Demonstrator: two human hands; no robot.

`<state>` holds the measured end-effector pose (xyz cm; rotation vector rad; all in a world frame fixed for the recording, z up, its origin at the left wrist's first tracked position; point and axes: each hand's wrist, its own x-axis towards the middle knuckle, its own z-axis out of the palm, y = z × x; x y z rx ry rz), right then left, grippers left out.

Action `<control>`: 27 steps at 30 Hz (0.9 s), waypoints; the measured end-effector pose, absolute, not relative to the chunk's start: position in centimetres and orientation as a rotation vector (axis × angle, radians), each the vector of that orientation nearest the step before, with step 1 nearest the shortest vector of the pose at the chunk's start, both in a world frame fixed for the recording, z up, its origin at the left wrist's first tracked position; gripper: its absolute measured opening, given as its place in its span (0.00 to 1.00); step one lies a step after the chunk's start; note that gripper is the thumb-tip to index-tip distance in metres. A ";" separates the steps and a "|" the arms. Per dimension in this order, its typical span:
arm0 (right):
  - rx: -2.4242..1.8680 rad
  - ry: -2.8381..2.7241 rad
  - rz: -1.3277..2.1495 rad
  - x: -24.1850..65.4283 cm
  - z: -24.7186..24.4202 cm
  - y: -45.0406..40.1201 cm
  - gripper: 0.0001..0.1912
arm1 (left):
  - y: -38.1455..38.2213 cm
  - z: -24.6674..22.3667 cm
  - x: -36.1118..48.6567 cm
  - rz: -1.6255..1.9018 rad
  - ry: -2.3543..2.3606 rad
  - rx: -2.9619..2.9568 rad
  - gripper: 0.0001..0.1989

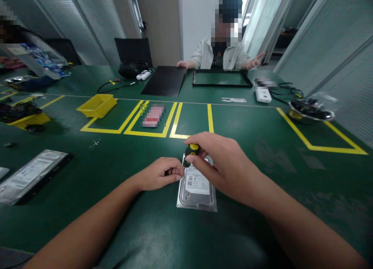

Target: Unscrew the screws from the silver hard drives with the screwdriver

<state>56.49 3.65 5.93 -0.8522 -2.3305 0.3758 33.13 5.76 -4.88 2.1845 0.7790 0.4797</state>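
A silver hard drive [197,201] with a white label lies flat on the green table in front of me. My right hand [224,164] is closed around the black and yellow handle of a screwdriver [192,150], held over the drive's upper left edge. The handle leans, and its tip is hidden behind my fingers. From the left, my left hand [163,173] has its fingers curled in and its thumb and fingertips at the drive's left edge, close to the screwdriver's lower end. My right hand covers the drive's upper right part.
Left on the table [140,230] lies a larger silver drive-like unit [35,173], with small screws [95,143] beyond it. A yellow bin [97,105], a blurred pink item [153,116] and a bowl of cables [310,111] stand farther off. Opposite, a person [224,55] sits behind a black frame [223,84].
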 end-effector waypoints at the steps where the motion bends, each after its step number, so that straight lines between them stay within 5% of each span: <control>1: -0.847 -2.330 0.378 56.5 5.9 3.7 0.12 | 5.8 -4.8 33.2 0.481 0.780 2.184 0.05; 27: -0.761 -2.361 0.511 55.9 6.4 3.6 0.12 | 5.8 -4.8 33.2 0.426 0.823 2.205 0.13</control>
